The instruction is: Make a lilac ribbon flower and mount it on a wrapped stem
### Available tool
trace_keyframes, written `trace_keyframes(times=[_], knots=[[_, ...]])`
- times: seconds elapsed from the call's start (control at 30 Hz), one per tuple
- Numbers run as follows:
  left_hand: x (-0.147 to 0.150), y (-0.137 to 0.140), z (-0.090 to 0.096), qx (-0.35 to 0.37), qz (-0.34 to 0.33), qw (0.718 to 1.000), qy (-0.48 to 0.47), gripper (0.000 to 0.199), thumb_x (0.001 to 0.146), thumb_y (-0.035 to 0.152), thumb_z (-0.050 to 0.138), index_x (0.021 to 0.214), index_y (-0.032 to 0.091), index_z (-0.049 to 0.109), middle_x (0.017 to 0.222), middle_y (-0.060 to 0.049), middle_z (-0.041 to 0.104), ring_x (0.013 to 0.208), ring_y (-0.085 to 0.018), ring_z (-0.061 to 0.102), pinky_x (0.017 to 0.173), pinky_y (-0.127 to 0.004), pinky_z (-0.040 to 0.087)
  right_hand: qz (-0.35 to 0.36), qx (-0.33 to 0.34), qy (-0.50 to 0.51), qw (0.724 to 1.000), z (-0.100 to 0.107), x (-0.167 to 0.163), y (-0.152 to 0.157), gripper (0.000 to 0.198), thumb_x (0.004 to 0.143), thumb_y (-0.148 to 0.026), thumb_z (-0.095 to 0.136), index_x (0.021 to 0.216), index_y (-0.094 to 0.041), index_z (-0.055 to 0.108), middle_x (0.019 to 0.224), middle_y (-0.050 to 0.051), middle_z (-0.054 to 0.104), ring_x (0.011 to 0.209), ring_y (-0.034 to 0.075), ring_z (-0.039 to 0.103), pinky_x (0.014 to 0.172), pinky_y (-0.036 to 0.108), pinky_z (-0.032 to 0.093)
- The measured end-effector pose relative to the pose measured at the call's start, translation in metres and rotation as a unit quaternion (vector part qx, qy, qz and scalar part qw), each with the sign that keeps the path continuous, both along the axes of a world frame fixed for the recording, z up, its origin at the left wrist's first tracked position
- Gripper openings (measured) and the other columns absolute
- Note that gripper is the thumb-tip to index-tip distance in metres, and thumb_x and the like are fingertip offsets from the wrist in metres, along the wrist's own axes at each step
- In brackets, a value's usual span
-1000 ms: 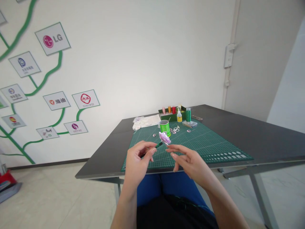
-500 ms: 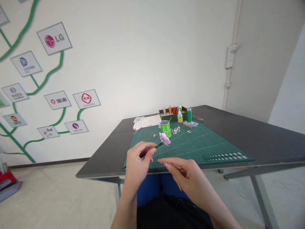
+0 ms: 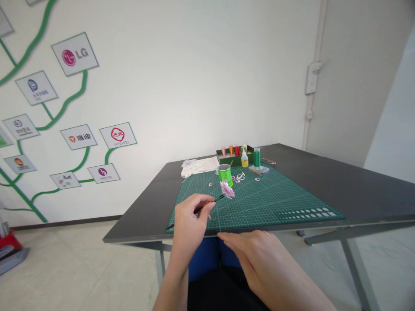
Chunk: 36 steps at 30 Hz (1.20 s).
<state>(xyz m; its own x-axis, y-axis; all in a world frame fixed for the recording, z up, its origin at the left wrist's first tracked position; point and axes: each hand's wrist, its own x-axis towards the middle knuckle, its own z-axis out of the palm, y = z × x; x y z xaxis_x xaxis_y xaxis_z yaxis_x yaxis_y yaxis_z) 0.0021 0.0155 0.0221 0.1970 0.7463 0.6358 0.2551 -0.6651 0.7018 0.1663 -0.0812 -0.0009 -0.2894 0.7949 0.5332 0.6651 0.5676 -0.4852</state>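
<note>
My left hand [image 3: 193, 216] pinches the thin dark green stem of a pale purple artificial flower [image 3: 228, 190], holding it tilted above the mat. The stem's dark tail end shows to the left, past the wrist. My right hand [image 3: 256, 255] is lower and nearer to me at the table's front edge, its thumb and forefinger pressed together. A fine pale thread [image 3: 220, 224] runs down from near the stem to those fingertips. Behind the flower, on the mat, stands a bright green can [image 3: 225, 174] with a thin stick in it.
A green cutting mat [image 3: 259, 198] covers part of the dark table [image 3: 142, 211]. Small purple-white loops [image 3: 239, 177] lie by the can. Farther back are a thread box [image 3: 235, 160], a glue bottle [image 3: 244, 159], a green spool [image 3: 257, 157] and white cloth [image 3: 201, 166].
My right hand has moved down and toward me, away from the stem. My left hand and the flower have shifted slightly right.
</note>
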Motion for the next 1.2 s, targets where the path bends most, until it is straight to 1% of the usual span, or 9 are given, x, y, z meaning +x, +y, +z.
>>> trace_keyframes(times=[0.1, 0.27, 0.47, 0.6, 0.7, 0.87, 1.03, 1.1, 1.2], knots=[[0.000, 0.001, -0.001, 0.011, 0.005, 1.000, 0.015, 0.012, 0.089, 0.021, 0.071, 0.085, 0.019, 0.082, 0.072, -0.003, 0.076, 0.057, -0.016, 0.065, 0.057, -0.026, 0.052, -0.026, 0.001, -0.014, 1.000, 0.001, 0.001, 0.000, 0.044, 0.093, -0.004, 0.052, 0.108, -0.030, 0.084, 0.095, 0.008, 0.086, 0.091, 0.031, 0.081, 0.079, 0.036, 0.058], [0.000, 0.003, -0.004, 0.038, -0.001, 0.998, 0.059, 0.013, 0.091, 0.017, 0.069, 0.086, 0.019, 0.081, 0.076, -0.005, 0.078, 0.064, -0.018, 0.069, 0.060, -0.027, 0.050, -0.014, -0.005, -0.006, 1.000, 0.010, 0.005, -0.004, 0.040, 0.094, -0.006, 0.052, 0.103, -0.029, 0.085, 0.093, 0.008, 0.086, 0.087, 0.029, 0.080, 0.075, 0.033, 0.056], [0.001, 0.003, -0.002, 0.058, -0.009, 0.993, 0.107, 0.017, 0.090, 0.009, 0.068, 0.084, 0.020, 0.080, 0.080, -0.005, 0.080, 0.070, -0.020, 0.072, 0.063, -0.027, 0.050, 0.063, -0.032, 0.028, 0.997, 0.047, 0.023, -0.003, 0.037, 0.107, -0.022, 0.051, 0.102, -0.029, 0.087, 0.077, 0.004, 0.081, 0.068, 0.022, 0.073, 0.067, 0.029, 0.052], [0.000, 0.001, 0.002, 0.071, -0.023, 0.986, 0.147, 0.020, 0.091, 0.007, 0.066, 0.082, 0.020, 0.078, 0.076, -0.003, 0.078, 0.067, -0.018, 0.070, 0.063, -0.026, 0.047, 0.109, -0.001, 0.090, 0.990, 0.079, 0.040, 0.017, 0.036, 0.108, -0.029, 0.053, 0.105, -0.026, 0.088, 0.057, 0.000, 0.065, 0.051, 0.015, 0.057, 0.055, 0.026, 0.043], [0.001, -0.001, 0.003, 0.070, -0.040, 0.985, 0.150, 0.019, 0.093, 0.009, 0.067, 0.082, 0.021, 0.077, 0.074, -0.002, 0.077, 0.064, -0.018, 0.068, 0.062, -0.026, 0.047, 0.128, -0.020, 0.116, 0.985, 0.098, 0.052, 0.037, 0.032, 0.105, -0.034, 0.058, 0.104, -0.022, 0.088, 0.050, -0.004, 0.052, 0.041, 0.011, 0.042, 0.044, 0.024, 0.032], [0.001, -0.004, 0.005, 0.069, -0.072, 0.983, 0.153, 0.019, 0.095, 0.011, 0.069, 0.083, 0.021, 0.079, 0.079, -0.003, 0.080, 0.068, -0.018, 0.070, 0.066, -0.027, 0.049, 0.150, -0.044, 0.132, 0.979, 0.115, 0.063, 0.071, 0.031, 0.102, -0.038, 0.062, 0.107, -0.019, 0.086, 0.046, -0.007, 0.043, 0.039, 0.009, 0.038, 0.041, 0.022, 0.025], [0.000, -0.007, 0.007, 0.064, -0.085, 0.985, 0.136, 0.018, 0.093, 0.009, 0.071, 0.083, 0.021, 0.081, 0.077, -0.004, 0.080, 0.066, -0.018, 0.071, 0.064, -0.027, 0.050, 0.142, -0.080, 0.147, 0.976, 0.104, 0.069, 0.107, 0.032, 0.098, -0.041, 0.065, 0.106, -0.016, 0.084, 0.045, -0.009, 0.043, 0.040, 0.008, 0.037, 0.041, 0.022, 0.023], [-0.001, -0.008, 0.009, 0.067, -0.091, 0.985, 0.129, 0.017, 0.093, 0.012, 0.073, 0.082, 0.021, 0.080, 0.076, -0.004, 0.079, 0.066, -0.019, 0.071, 0.064, -0.027, 0.050, 0.135, -0.115, 0.167, 0.970, 0.086, 0.071, 0.121, 0.034, 0.097, -0.042, 0.066, 0.108, -0.016, 0.084, 0.044, -0.010, 0.042, 0.039, 0.008, 0.036, 0.042, 0.022, 0.022], [-0.004, -0.008, 0.009, 0.069, -0.097, 0.987, 0.110, 0.016, 0.095, 0.017, 0.073, 0.082, 0.021, 0.080, 0.075, -0.005, 0.079, 0.064, -0.019, 0.071, 0.061, -0.027, 0.051, 0.124, -0.194, 0.199, 0.953, 0.047, 0.072, 0.134, 0.036, 0.095, -0.042, 0.068, 0.110, -0.014, 0.083, 0.043, -0.010, 0.043, 0.037, 0.007, 0.031, 0.042, 0.021, 0.021]])
